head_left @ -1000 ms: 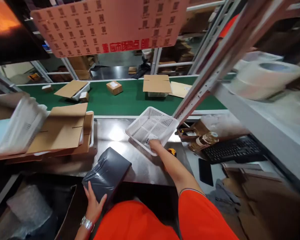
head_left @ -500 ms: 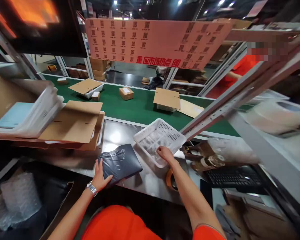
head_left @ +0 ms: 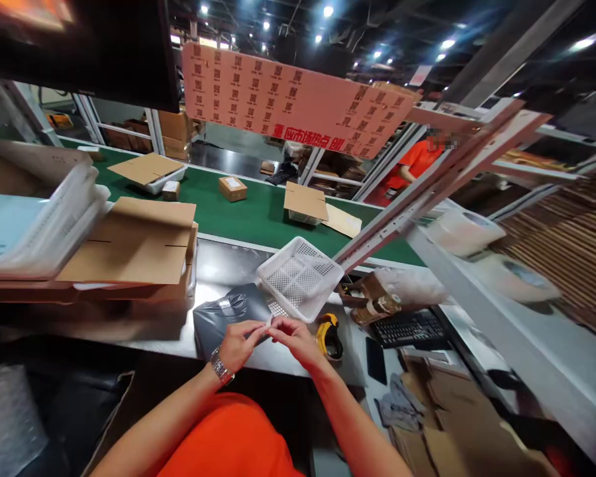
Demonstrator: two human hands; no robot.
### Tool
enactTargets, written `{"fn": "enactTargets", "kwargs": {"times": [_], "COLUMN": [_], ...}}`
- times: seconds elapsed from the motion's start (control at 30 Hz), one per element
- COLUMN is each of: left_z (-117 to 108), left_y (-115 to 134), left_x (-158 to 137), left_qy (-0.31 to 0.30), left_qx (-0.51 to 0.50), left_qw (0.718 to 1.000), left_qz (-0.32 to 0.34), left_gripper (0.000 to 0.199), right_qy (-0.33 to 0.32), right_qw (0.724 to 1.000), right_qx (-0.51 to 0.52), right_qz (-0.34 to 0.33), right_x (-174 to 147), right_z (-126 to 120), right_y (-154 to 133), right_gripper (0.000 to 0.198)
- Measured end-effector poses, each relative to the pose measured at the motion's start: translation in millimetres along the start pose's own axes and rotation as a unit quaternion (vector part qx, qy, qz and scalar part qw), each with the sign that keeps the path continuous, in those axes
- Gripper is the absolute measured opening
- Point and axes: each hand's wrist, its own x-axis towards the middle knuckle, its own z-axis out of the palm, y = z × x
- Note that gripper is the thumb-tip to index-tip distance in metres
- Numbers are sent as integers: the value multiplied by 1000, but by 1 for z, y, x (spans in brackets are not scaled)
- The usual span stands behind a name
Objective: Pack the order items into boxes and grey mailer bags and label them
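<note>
My left hand (head_left: pixel 240 344), with a metal watch on its wrist, and my right hand (head_left: pixel 298 341) meet fingertip to fingertip in front of me. Both are closed in a pinch on a small white slip (head_left: pixel 269 322), too small to make out fully. Just beyond and to the left, a dark grey plastic mailer bag (head_left: pixel 213 324) lies on the metal table (head_left: pixel 218 262), partly hidden by my left hand. A white perforated plastic basket (head_left: pixel 298 281) sits past my fingers, touching or very near the bag. To the right of my right hand stands a yellow and black scanner (head_left: pixel 329 338).
A green conveyor belt (head_left: pixel 198 212) runs behind the table, carrying boxes and baskets. Flattened cardboard (head_left: pixel 134 238) and stacked white trays (head_left: pixel 74 212) are at left. A keyboard (head_left: pixel 410 329), a phone (head_left: pixel 376 361) and a slanting metal post (head_left: pixel 402 205) are at right. A co-worker (head_left: pixel 417 162) stands beyond.
My left hand has left the mailer bag and my right hand has left the basket. Both have come together, pinching a small white slip. The view has shifted slightly to the right.
</note>
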Motion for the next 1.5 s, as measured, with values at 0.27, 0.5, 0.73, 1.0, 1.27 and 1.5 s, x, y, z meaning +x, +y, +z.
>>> {"fn": "enactTargets", "kwargs": {"times": [0.27,0.5,0.73,1.0,1.27,1.5], "left_z": [-35,-66,-138,-202,-203,-200], "left_y": [-3,-17,-37,-52,-51,-41], "left_x": [-26,-38,-75,-144,-162,-174], "left_qy": [32,166,311,516,571,600], "left_qx": [-98,-105,-367,-372,-354,-350], "left_qw": [991,970,841,729,695,675], "left_qz": [-87,-146,-247,-253,-256,-248], "left_gripper": [39,28,30,13,20,19], "right_qy": [-12,-74,-54,-9,-241,-311], "right_qw": [998,989,976,999,772,686], "right_qx": [32,70,138,12,-535,-614], "right_qz": [60,110,160,-31,-242,-235], "right_x": [12,32,51,56,61,64], "right_z": [44,68,50,49,54,50], "right_y": [14,21,16,3,63,63], "right_gripper": [42,47,53,32,22,24]}}
